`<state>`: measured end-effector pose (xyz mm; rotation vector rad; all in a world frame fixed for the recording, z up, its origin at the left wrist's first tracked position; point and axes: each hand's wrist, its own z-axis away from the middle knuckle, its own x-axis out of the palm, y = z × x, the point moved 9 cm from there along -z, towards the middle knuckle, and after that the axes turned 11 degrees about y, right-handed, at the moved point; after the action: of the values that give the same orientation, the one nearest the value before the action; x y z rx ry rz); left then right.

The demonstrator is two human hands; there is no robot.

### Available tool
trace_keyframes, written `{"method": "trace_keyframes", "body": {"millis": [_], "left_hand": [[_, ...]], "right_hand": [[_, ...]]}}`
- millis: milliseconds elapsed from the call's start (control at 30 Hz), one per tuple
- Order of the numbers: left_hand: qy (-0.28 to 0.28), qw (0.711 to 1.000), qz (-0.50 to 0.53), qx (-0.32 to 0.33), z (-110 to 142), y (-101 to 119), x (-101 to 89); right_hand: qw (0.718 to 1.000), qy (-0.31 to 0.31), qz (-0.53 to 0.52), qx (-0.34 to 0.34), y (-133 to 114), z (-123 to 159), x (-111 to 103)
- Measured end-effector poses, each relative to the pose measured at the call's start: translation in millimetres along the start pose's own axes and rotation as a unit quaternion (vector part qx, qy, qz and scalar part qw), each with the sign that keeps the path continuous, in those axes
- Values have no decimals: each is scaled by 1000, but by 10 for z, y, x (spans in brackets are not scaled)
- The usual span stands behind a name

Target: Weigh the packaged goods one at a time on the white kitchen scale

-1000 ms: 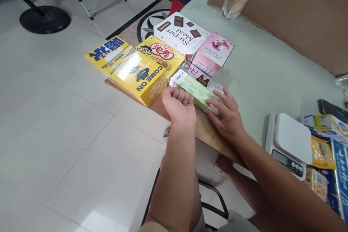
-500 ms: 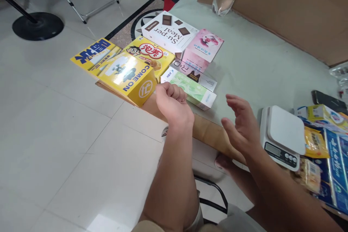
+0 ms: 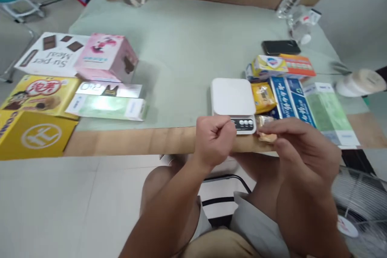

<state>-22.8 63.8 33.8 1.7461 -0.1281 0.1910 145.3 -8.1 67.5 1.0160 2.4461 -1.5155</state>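
Observation:
My left hand (image 3: 214, 139) is closed in a fist at the table's front edge, by the lower left corner of a white digital scale (image 3: 232, 96); nothing shows in it. The fist covers part of the scale's display panel. To the right of the scale, my right hand (image 3: 305, 153) reaches over a small clear-wrapped snack packet (image 3: 266, 137). Its thumb and forefinger are apart, and the fingertips overlap the packet; whether they touch it I cannot tell. Behind that packet lies a yellow packet (image 3: 263, 96), beside blue packs (image 3: 292, 98).
Boxes stand at the left: a yellow box (image 3: 40, 135), a white chocolate-pattern box (image 3: 56, 54), a pink box (image 3: 104, 56) and a green-white box (image 3: 105, 107). A phone (image 3: 281, 47), a soap box (image 3: 269, 66) and plastic bottles are at the right. A fan (image 3: 363, 197) stands lower right.
The view has swung right. My left fist has moved from beside the boxes to the scale. My right hand has moved from left of the scale to the snack packet on its right.

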Motion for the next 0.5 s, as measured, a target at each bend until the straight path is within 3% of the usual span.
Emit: {"method": "trace_keyframes", "body": {"millis": [100, 200, 300, 367, 500], "left_hand": [[-83, 994, -71, 18, 119, -132, 603], [-138, 983, -114, 32, 212, -207, 1066], [-176, 975, -133, 31, 313, -239, 1499], [-206, 968, -134, 41, 407, -235, 1819], [-247, 954, -164, 51, 574, -327, 2376]], "right_hand": [[999, 28, 12, 45, 184, -109, -327], [988, 95, 73, 99, 436, -228, -763], [956, 206, 157, 140, 727, -283, -1292], [935, 247, 188, 173, 970, -276, -1552], [918, 225, 221, 240, 1488, -226, -1756]]}}
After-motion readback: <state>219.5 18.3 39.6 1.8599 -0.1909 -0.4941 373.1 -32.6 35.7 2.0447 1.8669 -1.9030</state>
